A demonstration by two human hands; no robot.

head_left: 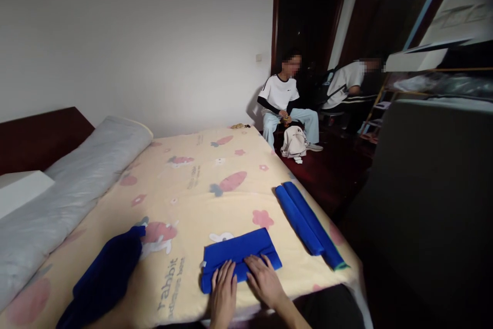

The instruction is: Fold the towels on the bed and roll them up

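Observation:
A folded blue cloth (250,249) lies near the front edge of the bed, its near edge thicker, as if partly rolled. My left hand (223,288) rests on its near left part, fingers stretched out over the fabric. On the near right part lies my right hand (265,280), fingers spread and pressing on the cloth; the thumbs' undersides are hidden. To the right, two long rolled blue cloths (298,218) lie side by side along the bed's edge. A loose, crumpled blue cloth (110,272) is on the left, apart from both hands.
The bed (185,226) has a cream sheet with carrot and rabbit prints. A grey rolled quilt (88,165) and white box (23,190) are at left. Beyond the bed sits a person (283,95) by a pale bag (295,141); another person (344,82) bends over. A dark panel (427,190) stands right.

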